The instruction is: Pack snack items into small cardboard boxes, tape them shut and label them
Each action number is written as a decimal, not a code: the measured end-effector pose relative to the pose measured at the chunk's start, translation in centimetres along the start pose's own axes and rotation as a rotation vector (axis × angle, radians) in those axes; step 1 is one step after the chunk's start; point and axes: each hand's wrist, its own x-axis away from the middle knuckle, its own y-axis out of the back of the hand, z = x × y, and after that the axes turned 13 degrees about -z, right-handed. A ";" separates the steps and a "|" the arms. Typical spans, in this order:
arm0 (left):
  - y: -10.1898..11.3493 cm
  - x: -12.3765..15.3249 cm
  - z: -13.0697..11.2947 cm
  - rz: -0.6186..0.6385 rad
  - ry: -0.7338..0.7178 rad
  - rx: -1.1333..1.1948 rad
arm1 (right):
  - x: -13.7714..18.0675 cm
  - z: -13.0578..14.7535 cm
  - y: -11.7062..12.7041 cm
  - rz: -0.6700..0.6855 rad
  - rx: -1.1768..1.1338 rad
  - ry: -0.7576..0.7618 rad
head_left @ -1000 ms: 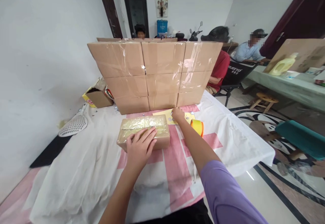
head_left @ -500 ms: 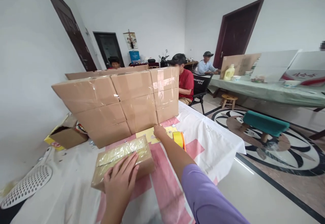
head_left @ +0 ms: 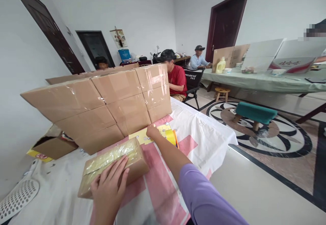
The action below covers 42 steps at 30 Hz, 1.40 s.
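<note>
My left hand (head_left: 110,186) lies flat with fingers spread on a small cardboard box (head_left: 132,158) wrapped in shiny tape, near the table's front. My right hand (head_left: 152,131) reaches forward in a purple sleeve and rests, fingers curled, on a yellow sheet (head_left: 139,137) lying at the foot of a stack of boxes. What its fingers hold, if anything, is hidden. A yellow tape roll (head_left: 173,137) stands on edge just right of that hand.
A wall of taped cardboard boxes (head_left: 107,106) stands across the table on a white and pink cloth (head_left: 203,133). An open carton (head_left: 51,146) and a white perforated dish (head_left: 17,197) sit at left. Three people sit behind; a green-covered table (head_left: 262,80) stands at right.
The view has swung to the right and tilted, showing more of the room. Both hands stay where they were, the left on the taped box, the right on the yellow sheet.
</note>
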 end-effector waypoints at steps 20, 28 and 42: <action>1.6 0.3 4.3 0.083 -0.094 0.067 | 11.8 -3.1 2.0 -0.122 -1.185 -0.002; 2.1 0.6 4.4 0.071 -0.084 0.125 | 15.1 -3.2 -0.3 0.214 -1.399 0.182; 2.2 0.5 4.1 0.071 -0.062 0.157 | 16.0 -1.7 -2.2 0.083 -1.253 0.233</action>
